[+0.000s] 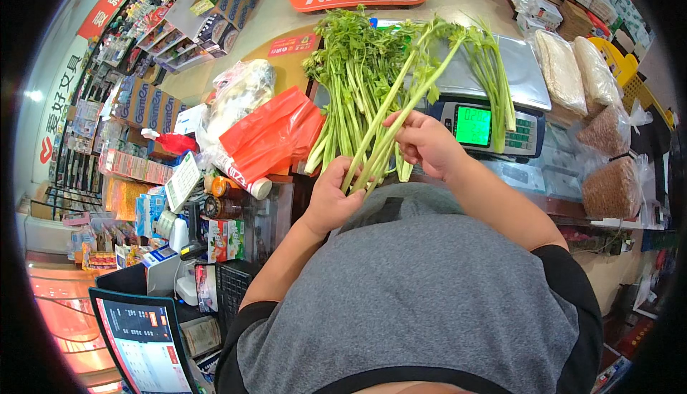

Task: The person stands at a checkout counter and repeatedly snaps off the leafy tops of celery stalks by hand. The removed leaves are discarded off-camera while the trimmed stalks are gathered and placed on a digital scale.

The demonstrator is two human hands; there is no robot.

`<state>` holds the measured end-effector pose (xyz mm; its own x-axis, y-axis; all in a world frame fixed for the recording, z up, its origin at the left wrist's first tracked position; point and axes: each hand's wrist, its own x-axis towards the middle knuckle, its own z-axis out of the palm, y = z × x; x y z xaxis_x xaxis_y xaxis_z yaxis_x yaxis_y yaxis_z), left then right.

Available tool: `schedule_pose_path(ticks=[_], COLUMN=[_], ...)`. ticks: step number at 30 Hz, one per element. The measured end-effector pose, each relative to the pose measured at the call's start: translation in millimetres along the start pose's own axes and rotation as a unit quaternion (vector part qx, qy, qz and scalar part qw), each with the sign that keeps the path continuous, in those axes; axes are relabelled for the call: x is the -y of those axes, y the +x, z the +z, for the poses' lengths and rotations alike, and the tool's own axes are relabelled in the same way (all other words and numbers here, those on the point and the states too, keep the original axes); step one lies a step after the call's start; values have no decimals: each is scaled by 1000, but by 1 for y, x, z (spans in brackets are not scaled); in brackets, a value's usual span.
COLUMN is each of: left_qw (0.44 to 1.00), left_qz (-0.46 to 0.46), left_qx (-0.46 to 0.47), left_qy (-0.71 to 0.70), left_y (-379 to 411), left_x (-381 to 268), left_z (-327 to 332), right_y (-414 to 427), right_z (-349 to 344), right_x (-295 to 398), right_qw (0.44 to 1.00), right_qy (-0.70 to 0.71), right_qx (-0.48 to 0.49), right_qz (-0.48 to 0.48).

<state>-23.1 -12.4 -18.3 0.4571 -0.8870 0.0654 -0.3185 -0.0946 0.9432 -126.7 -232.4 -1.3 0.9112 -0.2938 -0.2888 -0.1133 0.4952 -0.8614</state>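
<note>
Several long green celery stalks (387, 120) slant across the middle of the view. My left hand (337, 195) is closed around their lower ends. My right hand (426, 139) grips one of these stalks higher up, its fingers curled. Behind them a large heap of leafy celery (349, 82) lies on the counter. A smaller celery bunch (491, 77) rests on the steel pan (523, 72) of an electronic scale, its stalk ends hanging over the scale's keypad (519, 132) and lit green display. Left of the heap lies a red plastic bag (273, 136).
Clear bags of produce (244, 85), jars (223, 207) and a barcode scanner (193, 233) stand at left. A monitor (145, 340) and keyboard (233, 292) are at lower left. Wrapped packs (561, 72) and bags of brown granules (612, 187) line the right side.
</note>
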Motion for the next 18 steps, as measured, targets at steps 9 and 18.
schedule_pose_path(ticks=[9, 18], left_qw=[955, 963], left_qz=[-82, -125], left_qx=[-23, 86], left_qy=[-285, -222], left_y=[1, 4], left_x=[-1, 6], left_z=[2, 0], right_y=[-8, -16], right_z=[3, 10], right_x=[-18, -21], right_qw=[942, 970], right_qy=[-322, -207], right_qx=[29, 61], right_qz=[-85, -111])
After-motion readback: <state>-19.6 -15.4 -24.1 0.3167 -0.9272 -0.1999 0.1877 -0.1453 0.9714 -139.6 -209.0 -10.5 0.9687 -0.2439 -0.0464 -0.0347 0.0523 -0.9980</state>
